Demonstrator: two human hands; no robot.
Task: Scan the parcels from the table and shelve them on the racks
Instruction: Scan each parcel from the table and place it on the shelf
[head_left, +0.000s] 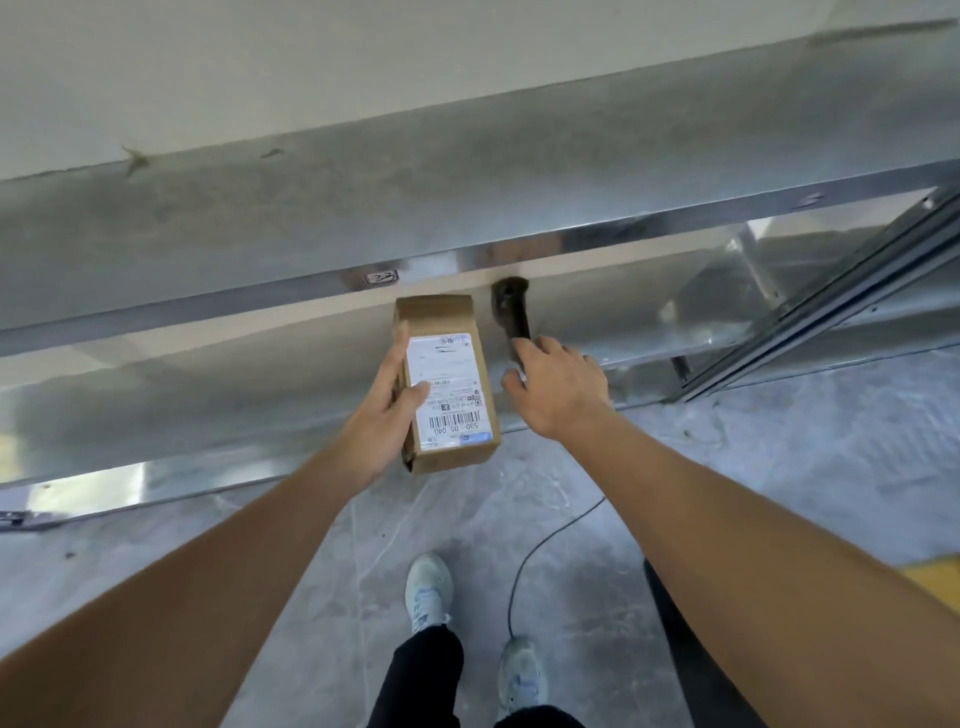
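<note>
Metal racks (467, 208) fill the far half of my view, grey floor (727, 467) below. My left hand (384, 410) grips the parcel (449, 384) along its left edge, thumb curled onto the white label (448, 389), fingers (399, 348) lying up the side. Its long axis runs near to far, barcode at the near end, label facing me. My right hand (558, 387) is just right of the parcel, fingers curled round the handle of the dark scanner (511, 312), whose head points far toward the shelf edge, past the barcode. I judge the scanner must swing left and nearer to reach it. A black cable (524, 566) trails across the floor by my shoes (428, 587); nothing stands between scanner and label.
</note>
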